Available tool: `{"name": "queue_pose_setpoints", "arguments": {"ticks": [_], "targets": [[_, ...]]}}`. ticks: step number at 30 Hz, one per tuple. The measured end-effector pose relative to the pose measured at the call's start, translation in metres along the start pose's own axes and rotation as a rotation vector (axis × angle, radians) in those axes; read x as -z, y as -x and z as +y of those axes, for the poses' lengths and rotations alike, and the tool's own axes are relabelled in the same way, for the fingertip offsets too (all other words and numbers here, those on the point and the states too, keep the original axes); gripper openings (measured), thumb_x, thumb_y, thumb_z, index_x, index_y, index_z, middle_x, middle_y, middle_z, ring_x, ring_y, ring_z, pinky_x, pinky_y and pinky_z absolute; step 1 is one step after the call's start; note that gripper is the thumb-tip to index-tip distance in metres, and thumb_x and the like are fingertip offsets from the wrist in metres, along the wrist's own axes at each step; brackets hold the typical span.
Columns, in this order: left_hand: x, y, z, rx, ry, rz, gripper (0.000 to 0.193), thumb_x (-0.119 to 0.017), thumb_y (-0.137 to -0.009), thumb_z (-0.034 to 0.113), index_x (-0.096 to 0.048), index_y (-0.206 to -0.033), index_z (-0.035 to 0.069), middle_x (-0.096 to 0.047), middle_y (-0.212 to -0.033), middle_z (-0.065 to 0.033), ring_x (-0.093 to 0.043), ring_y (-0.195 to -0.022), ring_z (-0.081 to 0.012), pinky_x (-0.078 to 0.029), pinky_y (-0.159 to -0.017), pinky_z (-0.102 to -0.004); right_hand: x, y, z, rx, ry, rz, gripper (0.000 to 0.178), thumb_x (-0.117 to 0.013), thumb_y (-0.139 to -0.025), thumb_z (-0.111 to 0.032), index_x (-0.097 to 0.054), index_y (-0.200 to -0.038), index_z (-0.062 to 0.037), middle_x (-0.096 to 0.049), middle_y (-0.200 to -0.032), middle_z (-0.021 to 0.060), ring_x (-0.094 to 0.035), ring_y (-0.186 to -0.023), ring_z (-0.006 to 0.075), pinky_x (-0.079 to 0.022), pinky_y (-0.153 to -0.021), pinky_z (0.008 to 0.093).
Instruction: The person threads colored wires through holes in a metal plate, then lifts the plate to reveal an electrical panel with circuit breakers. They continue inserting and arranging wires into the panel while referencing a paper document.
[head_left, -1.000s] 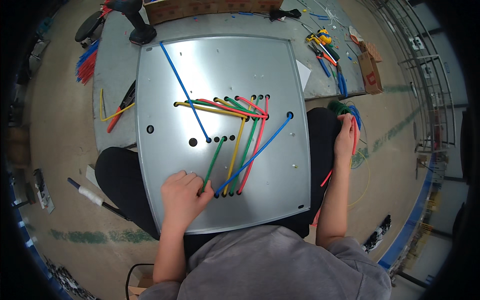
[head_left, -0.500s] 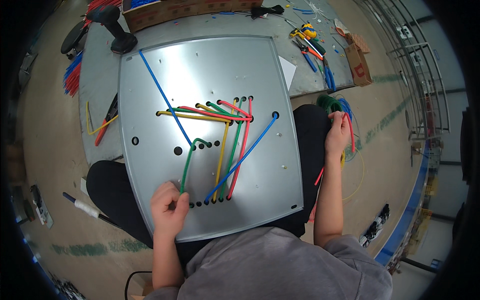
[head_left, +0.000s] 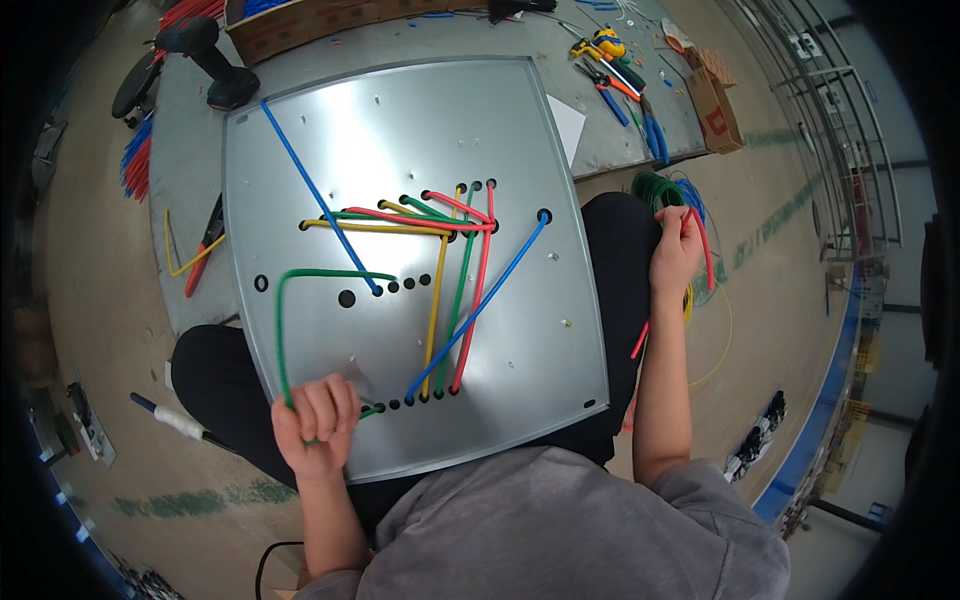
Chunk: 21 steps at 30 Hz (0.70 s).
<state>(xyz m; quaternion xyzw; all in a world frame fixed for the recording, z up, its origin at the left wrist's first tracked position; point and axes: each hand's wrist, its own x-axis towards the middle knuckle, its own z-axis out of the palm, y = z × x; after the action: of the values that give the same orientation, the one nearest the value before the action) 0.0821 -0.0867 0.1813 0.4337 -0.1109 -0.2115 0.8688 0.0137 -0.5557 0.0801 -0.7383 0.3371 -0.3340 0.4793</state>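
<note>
A grey metal panel (head_left: 530, 330) lies across my lap, with yellow, green, red and blue wires threaded through its holes. Near the panel's lower left, my left hand (head_left: 318, 418) is closed on a green wire (head_left: 281, 335). That wire bends in a wide corner from the middle row of holes down to my fingers, and a short green piece shows between the hand and the lower row. Off the panel's right side, my right hand (head_left: 674, 258) grips a red wire (head_left: 708, 255), which hangs down on both sides of the fist.
Beyond the panel stands a workbench (head_left: 350, 45) with a cordless drill (head_left: 213, 65), a cardboard box (head_left: 330, 28) and blue-handled pliers (head_left: 653, 135). Red-handled cutters (head_left: 205, 255) lie at the left. Coils of green wire (head_left: 655, 188) sit beyond my right hand.
My left hand has moved slightly left and down, turning over. The green wire has swung from a narrow arch into a wide bend to the left. The panel has shifted slightly left in view.
</note>
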Motion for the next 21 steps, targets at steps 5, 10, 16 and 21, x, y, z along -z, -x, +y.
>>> {"name": "queue_pose_setpoints", "arguments": {"ticks": [5,10,16,21], "targets": [[0.017,0.012,0.002,0.103,0.302,0.053,0.051,-0.029,-0.119,0.045,-0.041,-0.079,0.016,-0.037,-0.060,0.0025,-0.028,-0.055,-0.0138,-0.031,-0.056,-0.0299,0.001,-0.001,0.006,0.006,-0.015,0.021,0.028,-0.058,-0.110,-0.023,-0.063,-0.090,-0.0043,-0.061,-0.086,-0.0019,-0.054,-0.084,0.0070,-0.044,-0.081,0.0253],[0.016,0.011,0.002,0.034,0.278,-0.090,0.053,-0.038,-0.117,0.047,-0.043,-0.075,0.015,-0.040,-0.056,0.0022,-0.029,-0.048,-0.0129,-0.027,-0.048,-0.0289,0.001,-0.001,0.008,0.007,-0.013,0.005,0.028,-0.059,-0.110,-0.024,-0.063,-0.091,-0.0046,-0.061,-0.086,-0.0019,-0.055,-0.084,0.0068,-0.045,-0.081,0.0255],[0.010,0.002,0.017,-0.067,0.487,-0.162,0.054,-0.045,-0.116,0.046,-0.049,-0.072,0.014,-0.045,-0.055,0.0018,-0.033,-0.042,-0.0116,-0.026,-0.042,-0.0263,0.003,-0.001,0.010,0.011,-0.002,-0.007,0.027,-0.059,-0.110,-0.023,-0.063,-0.091,-0.0047,-0.061,-0.088,-0.0022,-0.055,-0.086,0.0063,-0.045,-0.082,0.0251],[0.008,0.003,0.047,-0.104,0.800,-0.182,0.057,-0.036,-0.117,0.047,-0.051,-0.075,0.011,-0.047,-0.053,-0.0023,-0.036,-0.040,-0.0126,-0.027,-0.038,-0.0253,0.004,-0.001,0.010,-0.007,-0.012,-0.010,0.028,-0.059,-0.110,-0.024,-0.063,-0.091,-0.0048,-0.061,-0.088,-0.0024,-0.055,-0.086,0.0064,-0.045,-0.083,0.0255]]}}
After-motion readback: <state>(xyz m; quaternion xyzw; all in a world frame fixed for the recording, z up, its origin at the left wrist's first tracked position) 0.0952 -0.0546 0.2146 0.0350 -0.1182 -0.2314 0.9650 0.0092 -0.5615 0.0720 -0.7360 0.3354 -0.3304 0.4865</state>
